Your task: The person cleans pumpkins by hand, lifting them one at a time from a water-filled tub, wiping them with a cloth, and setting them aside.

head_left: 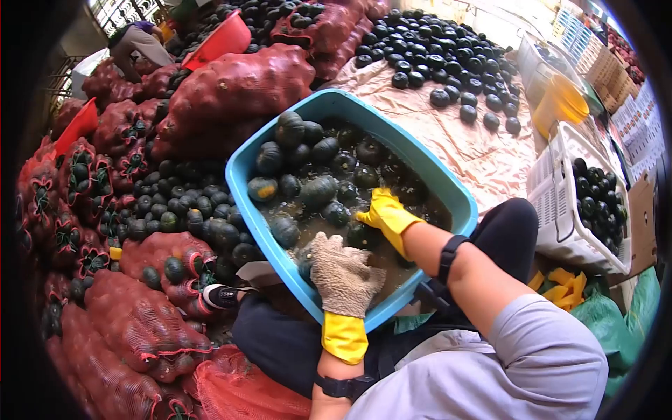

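A blue plastic tub [246, 203] of murky water holds many small dark green pumpkins [319, 190], some piled above the water at its far left. My right hand [392, 218], in a yellow rubber glove, reaches into the tub with its fingers closed around a wet pumpkin [361, 235], partly hidden under the hand. My left hand [344, 276] wears a rough beige mitt over a yellow glove. It is over the near side of the tub, fingers apart, beside a dark pumpkin [305, 270] that shows at its left edge. What lies under the mitt is hidden.
Red mesh sacks [231, 91] of pumpkins crowd the left, with loose pumpkins [175, 203] among them. More pumpkins [441, 59] lie on a pale sheet [483, 157] behind. A white crate [553, 178] and yellow bucket [562, 105] stand right. Another person [136, 49] is far left.
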Available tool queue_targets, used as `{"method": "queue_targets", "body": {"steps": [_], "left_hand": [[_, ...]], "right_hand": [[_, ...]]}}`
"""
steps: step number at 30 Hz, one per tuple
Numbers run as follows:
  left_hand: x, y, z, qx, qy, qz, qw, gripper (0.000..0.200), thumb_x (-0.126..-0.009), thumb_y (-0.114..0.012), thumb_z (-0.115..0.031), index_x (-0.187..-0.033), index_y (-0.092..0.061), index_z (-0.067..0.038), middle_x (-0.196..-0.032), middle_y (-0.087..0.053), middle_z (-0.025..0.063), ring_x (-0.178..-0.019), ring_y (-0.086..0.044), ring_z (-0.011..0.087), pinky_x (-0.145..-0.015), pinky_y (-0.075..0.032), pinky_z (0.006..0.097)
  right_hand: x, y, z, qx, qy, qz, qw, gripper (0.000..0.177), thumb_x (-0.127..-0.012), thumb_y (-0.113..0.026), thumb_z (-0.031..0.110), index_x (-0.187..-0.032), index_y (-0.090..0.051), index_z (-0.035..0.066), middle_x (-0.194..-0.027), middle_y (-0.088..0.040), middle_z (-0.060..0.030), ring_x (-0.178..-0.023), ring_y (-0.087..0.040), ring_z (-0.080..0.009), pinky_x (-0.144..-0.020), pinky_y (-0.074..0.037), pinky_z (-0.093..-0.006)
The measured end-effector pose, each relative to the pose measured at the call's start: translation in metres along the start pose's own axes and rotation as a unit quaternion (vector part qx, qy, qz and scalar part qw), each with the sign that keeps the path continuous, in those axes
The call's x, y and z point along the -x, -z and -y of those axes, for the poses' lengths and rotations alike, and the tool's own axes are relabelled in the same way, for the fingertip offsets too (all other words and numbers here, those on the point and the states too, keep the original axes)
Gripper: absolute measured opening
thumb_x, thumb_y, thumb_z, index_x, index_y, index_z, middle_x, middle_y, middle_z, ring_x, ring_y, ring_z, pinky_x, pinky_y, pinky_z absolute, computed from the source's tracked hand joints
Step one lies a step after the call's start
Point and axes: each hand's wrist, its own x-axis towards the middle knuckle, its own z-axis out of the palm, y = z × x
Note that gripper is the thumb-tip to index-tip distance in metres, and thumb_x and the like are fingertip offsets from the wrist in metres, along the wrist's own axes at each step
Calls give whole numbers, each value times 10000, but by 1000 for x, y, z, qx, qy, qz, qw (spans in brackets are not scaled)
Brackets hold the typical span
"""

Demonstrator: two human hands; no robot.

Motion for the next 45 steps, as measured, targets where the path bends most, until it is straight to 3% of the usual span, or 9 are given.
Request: {"method": "queue_targets", "body": {"steps": [8,14,16,19,21,26,33,43,45], "left_hand": [[-2,5,5,-62,15,93,994,488,-829,-685,-615,-1079,-844,-227,-1137,-799,-19,-1279,-606,230,-1206,-337,478],[-7,2,3,-162,53,163,972,691,-872,-612,-753,-1247,-804,-204,-1365,-736,4,-1389,-552,209,-1205,-336,453],[-4,-20,13,-172,60,107,977,680,-897,-593,-720,-1257,-790,-178,-1402,-710,54,-1397,-550,235,-1214,-343,449],[-11,-24,13,-157,77,83,981,541,-935,-587,-588,-1215,-771,-163,-1332,-708,86,-1331,-584,258,-1183,-382,441],[-21,0,7,-31,78,37,996,294,-982,-542,-386,-1090,-701,-164,-1154,-682,89,-1145,-628,248,-1023,-465,405],[-34,-11,-3,473,71,-222,850,71,-1017,-514,-119,-949,-534,-111,-944,-605,78,-890,-651,195,-789,-539,326],[-43,27,-48,-51,173,21,983,526,-933,-738,-312,-1361,-599,-38,-1195,-703,193,-1150,-691,303,-921,-582,420],[-23,-34,-24,594,165,-151,773,489,-1023,-608,-157,-1486,-517,-29,-1413,-626,140,-1297,-626,267,-1154,-469,387],[-19,-27,-10,754,103,-173,625,492,-1057,-566,-113,-1533,-484,-17,-1459,-609,137,-1329,-615,250,-1195,-447,373]], "right_hand": [[-39,-33,-23,-176,33,132,975,852,-846,-899,381,-1552,-544,63,-1499,-634,-173,-1417,-584,-327,-1212,-448,-455],[-99,-91,-149,-578,98,355,728,850,-827,-925,330,-1548,-550,78,-1500,-637,-138,-1413,-590,-286,-1219,-441,-443],[-14,10,-118,-151,533,71,829,814,-760,-983,187,-1474,-603,94,-1467,-665,-75,-1424,-580,-216,-1267,-375,-407],[24,43,-109,-536,283,164,778,820,-782,-982,249,-1483,-582,109,-1468,-661,-85,-1421,-581,-215,-1271,-366,-444],[55,77,-76,-768,-3,321,555,822,-794,-977,273,-1488,-566,116,-1478,-647,-119,-1438,-568,-249,-1270,-365,-459],[127,50,-11,-317,407,-41,856,722,-836,-945,231,-1456,-598,103,-1471,-619,-183,-1406,-558,-265,-1193,-433,-444],[91,25,-8,-420,162,-112,886,713,-842,-926,277,-1459,-608,115,-1451,-592,-167,-1356,-576,-303,-1176,-445,-439],[126,56,8,-546,88,-81,829,696,-859,-894,178,-1462,-550,136,-1358,-601,-162,-1242,-616,-299,-1082,-506,-447],[135,31,-10,-447,342,-88,822,741,-819,-921,175,-1465,-563,115,-1425,-579,-200,-1331,-581,-361,-1143,-461,-502]]}}
